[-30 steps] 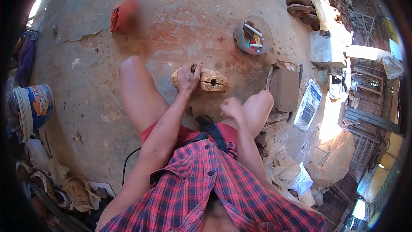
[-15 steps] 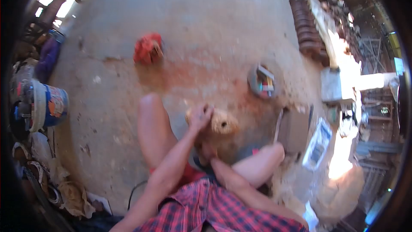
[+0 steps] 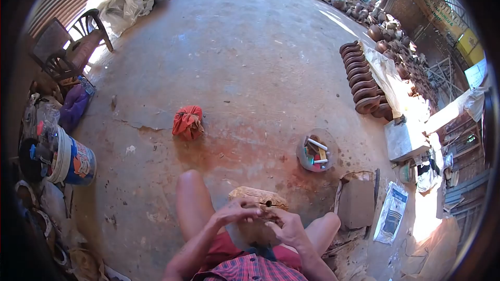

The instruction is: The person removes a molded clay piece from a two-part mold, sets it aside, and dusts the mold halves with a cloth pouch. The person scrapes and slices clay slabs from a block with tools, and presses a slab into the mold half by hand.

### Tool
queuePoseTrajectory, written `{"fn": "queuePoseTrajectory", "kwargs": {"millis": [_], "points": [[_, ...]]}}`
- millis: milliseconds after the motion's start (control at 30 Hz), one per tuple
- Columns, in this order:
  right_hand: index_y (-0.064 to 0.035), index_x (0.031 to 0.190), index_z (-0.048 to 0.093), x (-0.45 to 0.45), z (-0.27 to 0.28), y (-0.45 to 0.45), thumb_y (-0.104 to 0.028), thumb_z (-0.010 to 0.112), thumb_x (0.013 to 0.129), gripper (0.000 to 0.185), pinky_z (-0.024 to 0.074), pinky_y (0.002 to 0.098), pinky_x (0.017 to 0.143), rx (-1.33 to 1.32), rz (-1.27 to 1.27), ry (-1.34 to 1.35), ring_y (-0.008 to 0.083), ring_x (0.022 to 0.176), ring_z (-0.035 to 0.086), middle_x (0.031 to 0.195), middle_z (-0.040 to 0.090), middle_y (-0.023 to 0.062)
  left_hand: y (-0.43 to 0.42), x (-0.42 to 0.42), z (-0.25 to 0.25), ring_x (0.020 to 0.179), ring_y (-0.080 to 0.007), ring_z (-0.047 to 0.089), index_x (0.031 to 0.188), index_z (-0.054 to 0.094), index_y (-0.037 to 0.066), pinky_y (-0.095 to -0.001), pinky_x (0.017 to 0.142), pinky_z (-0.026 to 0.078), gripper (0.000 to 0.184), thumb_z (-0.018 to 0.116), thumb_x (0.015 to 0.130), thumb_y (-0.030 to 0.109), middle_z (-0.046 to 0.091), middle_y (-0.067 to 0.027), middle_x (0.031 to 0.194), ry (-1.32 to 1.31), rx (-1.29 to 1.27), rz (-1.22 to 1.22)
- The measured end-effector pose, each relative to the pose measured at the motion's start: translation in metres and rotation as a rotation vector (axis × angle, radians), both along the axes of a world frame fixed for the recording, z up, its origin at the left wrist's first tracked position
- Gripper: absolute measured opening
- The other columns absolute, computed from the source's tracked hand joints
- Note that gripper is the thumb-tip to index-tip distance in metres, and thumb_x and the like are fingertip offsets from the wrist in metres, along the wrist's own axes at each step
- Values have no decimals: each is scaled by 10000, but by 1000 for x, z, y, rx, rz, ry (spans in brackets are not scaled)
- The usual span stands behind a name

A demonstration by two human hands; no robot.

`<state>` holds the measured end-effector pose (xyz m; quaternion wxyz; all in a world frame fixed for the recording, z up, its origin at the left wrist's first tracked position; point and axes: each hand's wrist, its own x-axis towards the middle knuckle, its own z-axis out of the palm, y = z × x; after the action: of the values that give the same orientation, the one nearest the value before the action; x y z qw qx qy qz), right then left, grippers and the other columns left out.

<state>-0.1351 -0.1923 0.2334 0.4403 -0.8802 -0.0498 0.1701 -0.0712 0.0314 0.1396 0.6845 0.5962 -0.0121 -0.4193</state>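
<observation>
A pale, wood-like block with a dark round hole sits on the floor between my knees. Just on the near side of it, my left hand and my right hand meet with fingers bent inward. Their fingertips nearly touch below the hole, and they seem closed on something small and brownish that I cannot make out. The hands partly cover the block's near side.
Ahead lies a red cloth bundle. A round bowl of small tools stands to its right, near a brown slab and a plastic packet. A bucket stands left; curved brown clay pieces line up at right.
My view has tilted up. My left hand has left the top of the block, and my right hand has risen from between my legs to meet it.
</observation>
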Motion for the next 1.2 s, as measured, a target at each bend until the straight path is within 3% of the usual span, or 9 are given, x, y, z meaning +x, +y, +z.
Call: {"fn": "queuePoseTrajectory", "kwargs": {"millis": [67,300,633,767,867,967,1033,1100,1200], "points": [[0,1227,710,8,-17,2,-15,755,862,368,611,409,769,205,-80,-131,349,871,749,1017,746,197,-10,-9,-1,774,-80,677,1142,753,66,-255,695,521,292,748,1003,324,751,-1,919,-11,-166,-135],[-49,1160,753,15,-6,18,-112,771,902,266,589,411,828,-25,55,-506,336,936,723,1026,745,156,-7,-21,-40,723,-79,709,1191,737,18,-198,581,542,332,666,1059,315,770,-42,949,348,-540,62],[-65,1108,788,13,-17,-1,-96,793,877,233,573,407,712,-55,116,-471,340,802,705,883,727,147,-16,-18,-31,635,-74,640,1032,771,51,-214,543,488,262,750,979,307,725,-14,803,246,-378,-16],[-38,1090,787,15,-6,-2,-81,806,874,221,565,353,706,14,-51,-472,249,770,711,879,746,110,-23,1,-3,545,-81,609,998,758,26,-219,477,438,243,766,974,267,709,-32,752,114,-460,21],[-13,1021,803,19,6,-18,-107,828,894,160,554,297,720,-6,-538,-329,128,805,698,942,778,92,-30,23,-46,615,-93,639,966,746,19,-244,535,453,252,738,995,269,703,-39,743,1,-275,503],[1,1024,806,29,-17,-49,-100,813,914,149,546,274,721,101,-658,-200,97,813,687,943,779,96,-46,37,-86,686,-151,680,945,744,21,-303,601,486,294,708,1004,307,725,-57,776,-202,76,763],[-1,1038,806,32,-38,-61,-93,806,915,153,548,276,723,6,-545,-161,103,811,690,960,778,100,-65,35,-104,724,-203,709,944,747,29,-346,641,511,321,698,1000,341,747,-85,803,-347,318,886],[0,1062,803,37,-39,-55,-44,780,902,168,547,293,716,-88,-329,-152,133,777,689,960,770,116,-78,26,-120,810,-355,735,966,760,67,-451,725,550,332,710,953,395,765,-173,888,-451,684,718],[1,1036,804,48,-38,-40,-58,779,889,160,545,328,709,-219,-125,-124,203,751,700,897,751,146,-83,25,-114,885,-448,718,988,774,104,-523,791,552,325,725,907,415,743,-233,929,-415,761,764]]}}
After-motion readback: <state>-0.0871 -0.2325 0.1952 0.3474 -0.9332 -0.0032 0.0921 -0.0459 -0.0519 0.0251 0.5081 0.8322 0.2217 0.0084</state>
